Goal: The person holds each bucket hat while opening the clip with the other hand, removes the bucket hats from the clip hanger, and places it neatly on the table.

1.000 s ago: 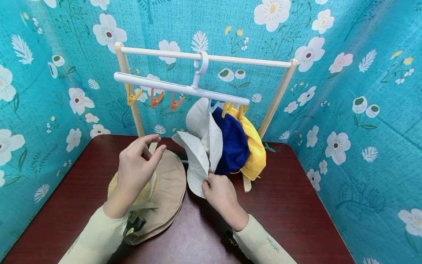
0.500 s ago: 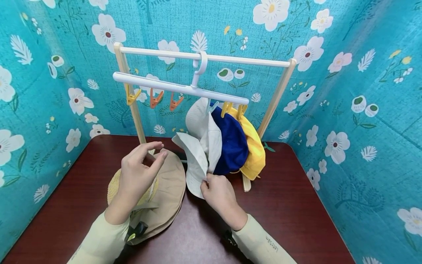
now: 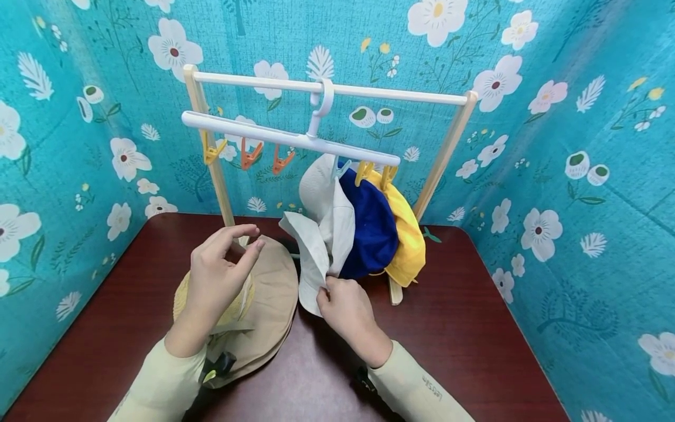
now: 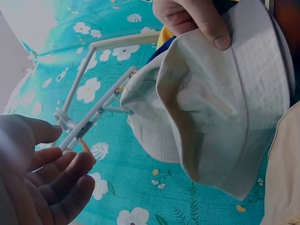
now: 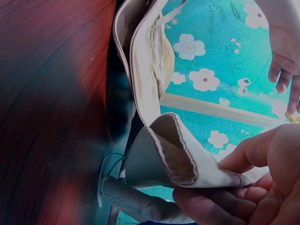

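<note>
White cloth makes the floppy hat (image 3: 311, 243), which hangs from a smooth plastic hanger (image 3: 287, 137) beside a dark blue hat (image 3: 371, 228) in the head view. The right hand (image 3: 348, 305) pinches its brim; the left hand (image 3: 217, 266) is curved, thumb and forefinger apart, near a woven straw hat (image 3: 181, 295) and a round beige hat (image 3: 276, 293). Left wrist view shows fine weave and stitched seams. In right wrist view, the wavy edge is folded, clamped between right thumb and fingers.
</note>
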Action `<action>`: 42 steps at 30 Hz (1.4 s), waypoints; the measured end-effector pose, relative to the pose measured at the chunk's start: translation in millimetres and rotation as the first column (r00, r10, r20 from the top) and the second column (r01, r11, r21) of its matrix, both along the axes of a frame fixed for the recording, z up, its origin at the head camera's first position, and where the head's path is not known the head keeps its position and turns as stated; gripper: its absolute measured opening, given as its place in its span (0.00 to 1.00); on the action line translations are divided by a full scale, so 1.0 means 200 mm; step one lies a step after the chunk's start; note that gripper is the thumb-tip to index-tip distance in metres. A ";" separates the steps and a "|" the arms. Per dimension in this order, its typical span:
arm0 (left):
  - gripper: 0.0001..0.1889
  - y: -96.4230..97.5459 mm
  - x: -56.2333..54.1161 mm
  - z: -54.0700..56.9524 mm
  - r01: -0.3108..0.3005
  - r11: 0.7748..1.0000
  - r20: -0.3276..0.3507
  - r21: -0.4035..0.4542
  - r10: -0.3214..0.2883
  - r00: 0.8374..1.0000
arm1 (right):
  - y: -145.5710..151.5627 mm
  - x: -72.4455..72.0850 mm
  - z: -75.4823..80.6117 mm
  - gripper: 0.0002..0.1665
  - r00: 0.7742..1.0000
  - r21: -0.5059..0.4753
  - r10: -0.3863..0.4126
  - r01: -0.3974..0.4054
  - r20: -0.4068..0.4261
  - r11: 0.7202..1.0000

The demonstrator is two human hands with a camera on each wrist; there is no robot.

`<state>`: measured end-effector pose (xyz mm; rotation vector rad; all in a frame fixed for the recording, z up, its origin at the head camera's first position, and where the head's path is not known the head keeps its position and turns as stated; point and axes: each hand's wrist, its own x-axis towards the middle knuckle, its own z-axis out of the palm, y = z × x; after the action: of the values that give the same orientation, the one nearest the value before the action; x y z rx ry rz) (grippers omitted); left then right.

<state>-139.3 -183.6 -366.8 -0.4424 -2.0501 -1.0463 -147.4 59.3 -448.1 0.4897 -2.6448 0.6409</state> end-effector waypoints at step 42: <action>0.11 -0.08 0.01 0.04 -0.095 0.994 0.027 -0.044 0.096 0.995 | -0.21 0.05 0.01 0.08 0.898 0.212 0.108 -0.017 -0.426 0.977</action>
<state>-137.6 -199.9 -358.2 -0.3484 -2.1010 -0.9586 -138.3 17.2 -446.7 0.6915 -2.2780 0.2366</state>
